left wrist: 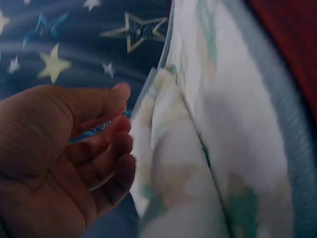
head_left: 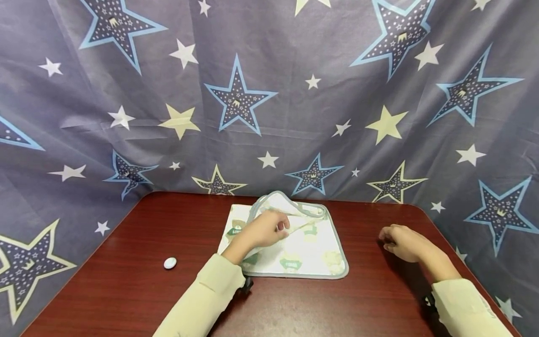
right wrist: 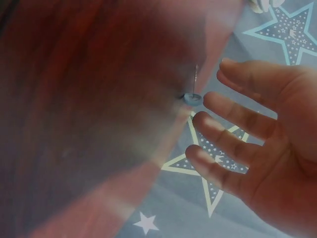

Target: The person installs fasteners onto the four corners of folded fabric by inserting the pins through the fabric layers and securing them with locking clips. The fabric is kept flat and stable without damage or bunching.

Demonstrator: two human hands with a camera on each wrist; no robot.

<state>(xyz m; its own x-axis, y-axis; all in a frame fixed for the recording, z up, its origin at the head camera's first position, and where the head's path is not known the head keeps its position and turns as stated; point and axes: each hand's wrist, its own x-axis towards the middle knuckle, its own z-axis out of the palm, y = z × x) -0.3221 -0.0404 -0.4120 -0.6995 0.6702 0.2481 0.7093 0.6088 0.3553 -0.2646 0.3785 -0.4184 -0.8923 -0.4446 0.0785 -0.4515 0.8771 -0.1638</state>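
One white printed cloth [head_left: 309, 257] with grey-blue edging is spread on the red-brown wooden counter [head_left: 139, 281], near its far edge, with its far part folded and raised into a peak. The left grip [head_left: 267, 229] is held over the cloth, just beside the raised fold; its fingers are loosely bent, thumb and fingertips are parted, and nothing is grasped. The right grip [head_left: 406, 243] is held above the counter, well apart from the cloth, with its fingers relaxed and spread. A small pale-blue round piece [right wrist: 193, 99] is seen close to those fingertips; whether it is touched cannot be told. Left of the cloth, a small white oval object [head_left: 170, 263] is placed. Behind the counter, a star-patterned curtain [head_left: 294, 126] is hung.
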